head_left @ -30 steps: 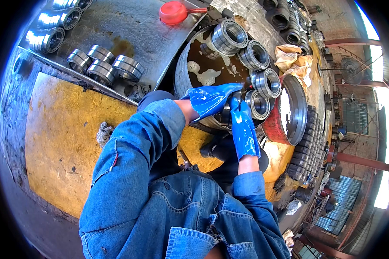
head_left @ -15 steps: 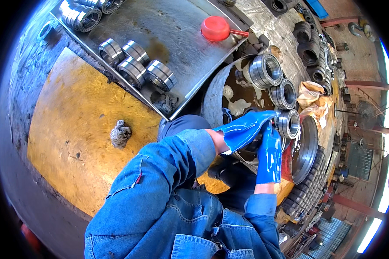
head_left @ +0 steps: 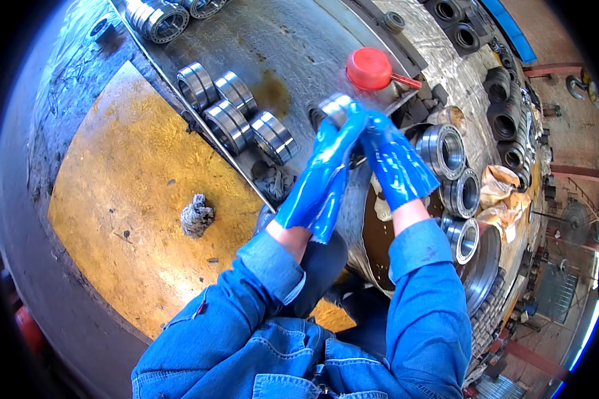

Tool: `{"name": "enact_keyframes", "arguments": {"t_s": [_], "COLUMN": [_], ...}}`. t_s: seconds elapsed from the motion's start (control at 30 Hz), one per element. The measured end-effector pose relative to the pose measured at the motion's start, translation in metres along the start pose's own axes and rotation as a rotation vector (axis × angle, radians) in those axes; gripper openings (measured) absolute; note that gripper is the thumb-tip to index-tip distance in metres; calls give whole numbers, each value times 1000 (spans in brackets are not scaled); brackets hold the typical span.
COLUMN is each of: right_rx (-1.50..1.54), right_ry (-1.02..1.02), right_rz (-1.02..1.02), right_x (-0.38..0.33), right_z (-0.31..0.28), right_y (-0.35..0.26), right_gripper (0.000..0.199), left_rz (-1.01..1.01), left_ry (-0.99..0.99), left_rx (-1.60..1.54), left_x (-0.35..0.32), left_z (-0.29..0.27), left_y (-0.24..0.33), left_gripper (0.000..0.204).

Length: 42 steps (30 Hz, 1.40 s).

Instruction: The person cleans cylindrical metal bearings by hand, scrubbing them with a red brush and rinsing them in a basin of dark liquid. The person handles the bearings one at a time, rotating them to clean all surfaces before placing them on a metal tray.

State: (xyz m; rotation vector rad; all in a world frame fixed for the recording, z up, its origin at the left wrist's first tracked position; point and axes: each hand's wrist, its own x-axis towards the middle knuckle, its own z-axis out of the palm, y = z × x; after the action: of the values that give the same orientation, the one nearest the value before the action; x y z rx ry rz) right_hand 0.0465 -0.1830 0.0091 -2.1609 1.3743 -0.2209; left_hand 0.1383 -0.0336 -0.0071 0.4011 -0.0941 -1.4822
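Both hands wear wet, shiny blue rubber gloves. My left hand and my right hand meet over the near right corner of the metal tray. Their fingers close around a shiny steel roller bearing, which is smeared by motion, and the gloves hide part of it. To its left on the tray, several similar bearings stand close together. Beside my right hand, three more bearings sit in a row at the rim of a round tub of brown liquid with foam.
A red plastic dipper lies at the tray's right edge. A dark rag rests in the tray's near corner, and a grey wad of cloth on the yellow board. Crumpled brown paper and stacked dark rings stand at the right.
My hands have come up from the tub and moved left and away from me, over the tray corner. A bearing now shows between them. The whole view has shifted slightly.
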Motion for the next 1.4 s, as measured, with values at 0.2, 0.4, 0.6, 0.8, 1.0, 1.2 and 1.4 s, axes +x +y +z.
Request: {"name": "enact_keyframes", "arguments": {"t_s": [0.2, 0.4, 0.6, 0.8, 1.0, 1.2, 1.4], "right_rx": [-95, -134, -98, 75, 235, 669, 1203], "right_ry": [-168, -280, -283, -320, -6, 10, 130], "right_rz": [-62, -95, -121, 106, -224, -45, 288], "right_x": [41, 49, 38, 34, 35, -47, -213], "right_z": [77, 108, 111, 108, 107, 19, 10], "right_y": [15, 34, 57, 17, 8, 21, 162], "right_gripper": [51, 51, 50, 48, 45, 33, 51], "left_rz": [6, 18, 14, 36, 64, 133, -23], "left_ry": [133, 216, 254, 262, 189, 94, -152], "left_rx": [78, 111, 137, 184, 280, 405, 626], "left_x": [5, 6, 1, 1, 7, -8, -5], "left_z": [-34, -55, -64, -70, -51, 4, 95], "left_y": [17, 23, 23, 26, 39, 33, -60], "left_gripper": [31, 32, 34, 35, 37, 38, 40]}}
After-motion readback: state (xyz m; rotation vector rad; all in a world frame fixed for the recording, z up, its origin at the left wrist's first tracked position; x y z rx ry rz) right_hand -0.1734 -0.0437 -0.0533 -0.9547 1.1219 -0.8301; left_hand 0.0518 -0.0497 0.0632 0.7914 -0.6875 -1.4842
